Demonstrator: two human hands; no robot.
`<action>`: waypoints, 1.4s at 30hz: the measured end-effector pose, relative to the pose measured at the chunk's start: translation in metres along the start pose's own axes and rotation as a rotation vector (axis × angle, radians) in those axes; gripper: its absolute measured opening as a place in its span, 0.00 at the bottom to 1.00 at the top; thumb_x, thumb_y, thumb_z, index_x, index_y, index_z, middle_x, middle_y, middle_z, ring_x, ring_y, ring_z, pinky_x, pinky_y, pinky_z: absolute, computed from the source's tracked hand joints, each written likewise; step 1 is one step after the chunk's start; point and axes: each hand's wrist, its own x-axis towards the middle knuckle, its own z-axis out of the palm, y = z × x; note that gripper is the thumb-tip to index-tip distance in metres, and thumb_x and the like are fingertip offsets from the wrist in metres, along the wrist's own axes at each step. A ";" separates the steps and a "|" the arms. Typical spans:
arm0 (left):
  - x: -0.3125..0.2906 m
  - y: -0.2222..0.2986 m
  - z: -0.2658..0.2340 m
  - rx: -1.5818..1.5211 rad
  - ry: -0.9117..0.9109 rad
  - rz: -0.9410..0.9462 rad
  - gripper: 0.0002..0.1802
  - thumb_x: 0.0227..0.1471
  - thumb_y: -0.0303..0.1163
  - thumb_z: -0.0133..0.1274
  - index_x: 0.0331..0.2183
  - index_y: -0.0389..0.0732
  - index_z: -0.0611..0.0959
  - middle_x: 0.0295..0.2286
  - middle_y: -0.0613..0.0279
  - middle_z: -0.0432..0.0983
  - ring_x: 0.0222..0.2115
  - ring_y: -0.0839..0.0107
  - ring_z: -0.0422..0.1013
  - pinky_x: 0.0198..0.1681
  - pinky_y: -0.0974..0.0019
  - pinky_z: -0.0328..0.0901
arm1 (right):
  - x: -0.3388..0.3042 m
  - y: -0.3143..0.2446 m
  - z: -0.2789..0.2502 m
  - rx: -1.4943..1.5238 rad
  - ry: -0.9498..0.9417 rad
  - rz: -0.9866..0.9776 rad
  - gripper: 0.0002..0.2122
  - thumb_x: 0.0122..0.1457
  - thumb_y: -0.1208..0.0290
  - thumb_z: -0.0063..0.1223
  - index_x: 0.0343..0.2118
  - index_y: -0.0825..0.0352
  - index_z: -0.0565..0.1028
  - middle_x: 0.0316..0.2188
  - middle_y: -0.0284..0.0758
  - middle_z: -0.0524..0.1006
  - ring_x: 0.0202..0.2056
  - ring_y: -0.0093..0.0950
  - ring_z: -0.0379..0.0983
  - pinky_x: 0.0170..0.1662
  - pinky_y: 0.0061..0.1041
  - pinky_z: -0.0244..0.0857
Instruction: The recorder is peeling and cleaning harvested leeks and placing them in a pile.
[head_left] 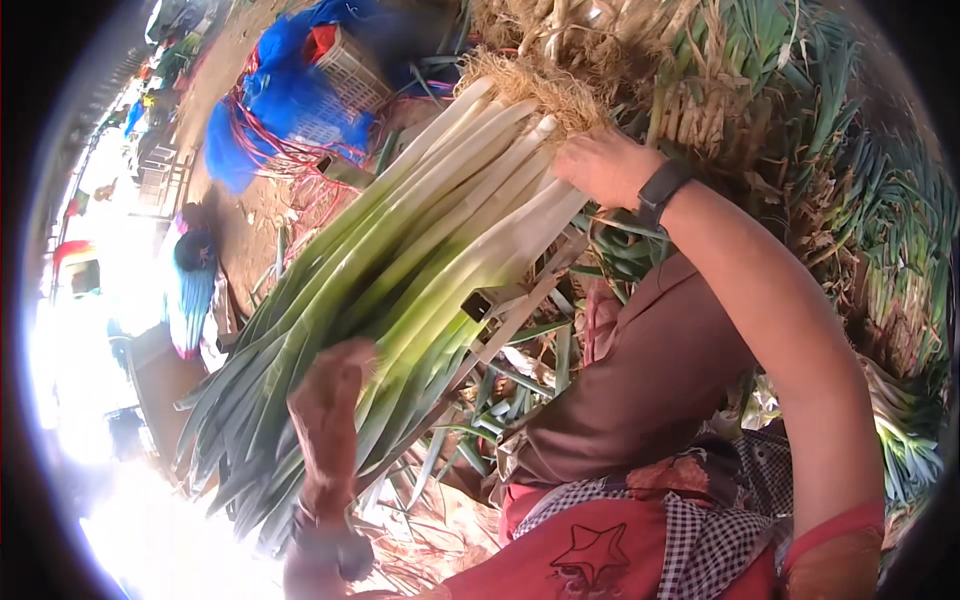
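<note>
A wide bundle of leeks [440,230] lies slantwise in front of me, with white stalks and shaggy roots at the far right and dark green leaves spread toward the near left. My right hand [605,165], with a dark band on its wrist, has its fingers closed on the white end of a leek at the bundle's right edge, just below the roots. Over the green leaves is my left hand [335,390]. Motion smears its fingers, so their hold on the leaves cannot be made out. A metal frame [525,305] shows beneath the bundle.
Blue netting [290,100] and a pale plastic crate [350,75] with pinkish cords lie beyond the bundle. More leeks [900,260] are piled along the right and far side. Leaf scraps [490,400] litter the ground by my leg. Bright light washes out the left.
</note>
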 end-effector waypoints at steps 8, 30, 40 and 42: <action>0.033 -0.039 0.020 0.483 -0.284 0.412 0.16 0.47 0.31 0.62 0.38 0.34 0.79 0.29 0.51 0.70 0.29 0.47 0.70 0.30 0.57 0.64 | -0.003 -0.022 0.026 -0.300 0.197 -0.143 0.07 0.53 0.69 0.51 0.31 0.59 0.80 0.35 0.32 0.78 0.42 0.33 0.74 0.43 0.36 0.65; 0.059 0.176 0.115 0.485 -0.234 0.823 0.10 0.54 0.21 0.51 0.39 0.33 0.82 0.28 0.55 0.75 0.28 0.65 0.71 0.35 0.65 0.67 | -0.069 0.029 -0.071 0.654 0.939 0.465 0.09 0.52 0.71 0.56 0.31 0.71 0.72 0.30 0.40 0.74 0.29 0.35 0.71 0.38 0.36 0.67; 0.025 0.294 0.388 0.142 -0.991 1.094 0.18 0.45 0.23 0.60 0.42 0.36 0.81 0.30 0.52 0.76 0.30 0.55 0.74 0.34 0.60 0.69 | -0.293 0.187 0.169 1.802 1.119 1.186 0.10 0.61 0.65 0.50 0.33 0.69 0.71 0.27 0.32 0.74 0.26 0.23 0.72 0.27 0.25 0.69; 0.031 0.300 0.421 0.211 -1.172 1.040 0.17 0.45 0.21 0.59 0.42 0.34 0.80 0.32 0.50 0.77 0.29 0.54 0.75 0.33 0.62 0.69 | -0.363 0.208 0.244 1.498 1.039 1.487 0.12 0.61 0.65 0.49 0.39 0.70 0.74 0.28 0.38 0.76 0.28 0.33 0.75 0.30 0.29 0.71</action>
